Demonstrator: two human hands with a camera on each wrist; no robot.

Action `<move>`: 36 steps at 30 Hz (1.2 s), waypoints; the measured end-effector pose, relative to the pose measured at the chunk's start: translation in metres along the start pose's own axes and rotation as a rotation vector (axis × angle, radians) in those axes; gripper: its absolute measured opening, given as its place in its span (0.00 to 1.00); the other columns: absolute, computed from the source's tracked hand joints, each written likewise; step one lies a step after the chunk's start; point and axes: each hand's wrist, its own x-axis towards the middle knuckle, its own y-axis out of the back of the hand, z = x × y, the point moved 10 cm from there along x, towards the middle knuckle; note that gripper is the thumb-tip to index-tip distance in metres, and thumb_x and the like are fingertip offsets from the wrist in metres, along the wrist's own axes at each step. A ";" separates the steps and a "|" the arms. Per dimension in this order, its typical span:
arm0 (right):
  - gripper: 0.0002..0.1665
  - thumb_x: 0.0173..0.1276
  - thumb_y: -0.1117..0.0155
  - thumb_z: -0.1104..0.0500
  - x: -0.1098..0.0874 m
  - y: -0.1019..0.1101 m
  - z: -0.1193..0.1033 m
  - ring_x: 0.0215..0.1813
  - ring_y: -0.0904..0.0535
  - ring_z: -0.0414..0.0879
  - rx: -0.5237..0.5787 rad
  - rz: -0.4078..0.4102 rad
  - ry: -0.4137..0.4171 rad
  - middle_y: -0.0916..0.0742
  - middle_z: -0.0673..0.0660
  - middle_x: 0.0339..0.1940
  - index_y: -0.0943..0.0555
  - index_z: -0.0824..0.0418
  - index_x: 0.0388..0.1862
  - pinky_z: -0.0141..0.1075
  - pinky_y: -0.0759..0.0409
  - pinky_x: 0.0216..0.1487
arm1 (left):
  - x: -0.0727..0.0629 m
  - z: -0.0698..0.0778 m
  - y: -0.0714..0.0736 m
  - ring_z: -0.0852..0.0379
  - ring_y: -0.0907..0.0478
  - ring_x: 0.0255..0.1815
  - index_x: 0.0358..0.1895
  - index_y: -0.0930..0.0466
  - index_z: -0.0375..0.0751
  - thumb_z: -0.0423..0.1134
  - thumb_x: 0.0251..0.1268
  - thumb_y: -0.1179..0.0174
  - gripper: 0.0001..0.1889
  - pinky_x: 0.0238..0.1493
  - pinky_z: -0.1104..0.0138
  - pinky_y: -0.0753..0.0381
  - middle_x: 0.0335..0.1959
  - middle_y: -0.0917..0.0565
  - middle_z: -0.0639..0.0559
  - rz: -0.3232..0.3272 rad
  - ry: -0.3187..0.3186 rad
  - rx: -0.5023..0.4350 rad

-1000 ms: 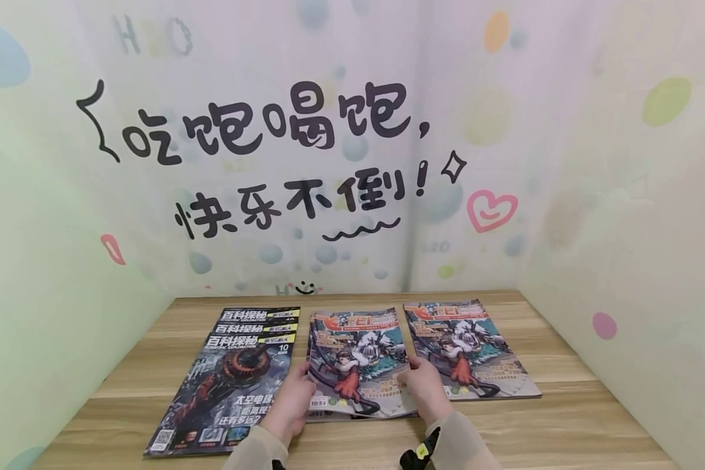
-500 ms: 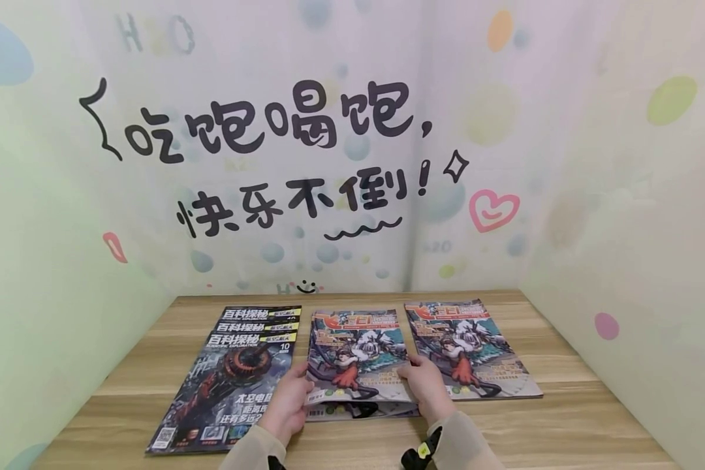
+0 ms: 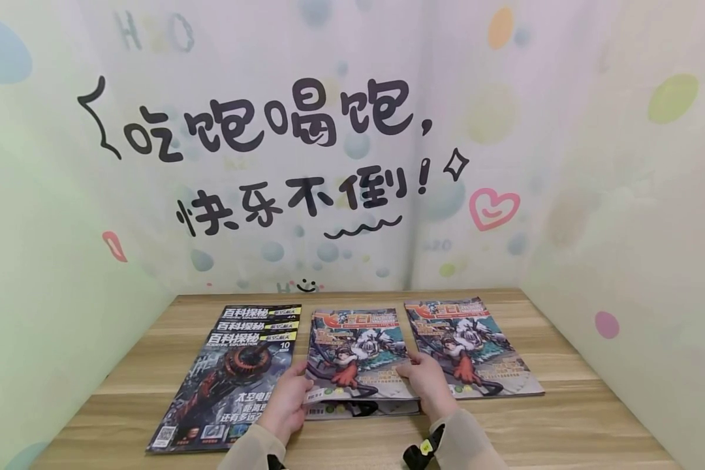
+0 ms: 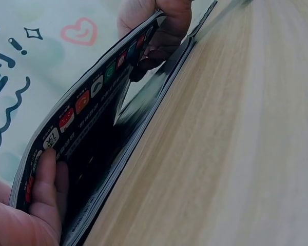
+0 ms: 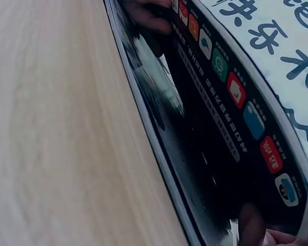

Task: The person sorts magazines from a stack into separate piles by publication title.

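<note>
Both hands grip one magazine (image 3: 358,356) by its left and right sides, with its colorful cover facing up. My left hand (image 3: 290,399) pinches the left edge, fingers under the back cover. On the opposite edge my right hand (image 3: 429,385) has its thumb on top. The near edge is raised off another magazine (image 3: 367,410) of the same kind, whose bottom strip shows below it. In the left wrist view the black back cover (image 4: 87,110) with its row of colored icons tilts above the lower magazine (image 4: 138,138).
A wooden table (image 3: 505,431) bears everything. On the left, several overlapping dark magazines (image 3: 229,385) lie fanned toward the front. Close on the right lies another colorful magazine (image 3: 476,352). A printed curtain wall (image 3: 352,267) stands behind the table.
The held magazine's near edge has risen and shifted slightly toward the back, uncovering the bottom strip of the magazine beneath. Both hands keep their hold; the side magazines stay put.
</note>
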 end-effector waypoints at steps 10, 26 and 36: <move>0.37 0.63 0.39 0.66 0.001 -0.003 0.004 0.68 0.38 0.66 0.002 -0.026 0.006 0.35 0.76 0.69 0.38 0.75 0.70 0.56 0.36 0.65 | -0.002 0.005 -0.001 0.55 0.22 0.36 0.72 0.55 0.22 0.23 0.62 0.60 0.32 0.36 0.67 0.21 0.62 0.33 0.25 -0.015 -0.030 0.092; 0.38 0.60 0.36 0.68 0.003 -0.003 0.009 0.66 0.36 0.65 -0.015 -0.012 0.000 0.33 0.76 0.67 0.38 0.75 0.69 0.55 0.34 0.64 | 0.001 0.013 0.000 0.35 0.31 0.60 0.70 0.49 0.20 0.23 0.60 0.54 0.32 0.56 0.53 0.26 0.65 0.39 0.20 0.004 -0.097 0.299; 0.39 0.59 0.37 0.69 0.004 -0.003 0.007 0.56 0.29 0.58 -0.023 -0.006 0.025 0.31 0.76 0.64 0.38 0.74 0.70 0.51 0.29 0.58 | 0.002 0.016 0.001 0.44 0.25 0.51 0.69 0.44 0.22 0.23 0.56 0.52 0.33 0.49 0.58 0.23 0.61 0.30 0.26 0.012 -0.142 0.421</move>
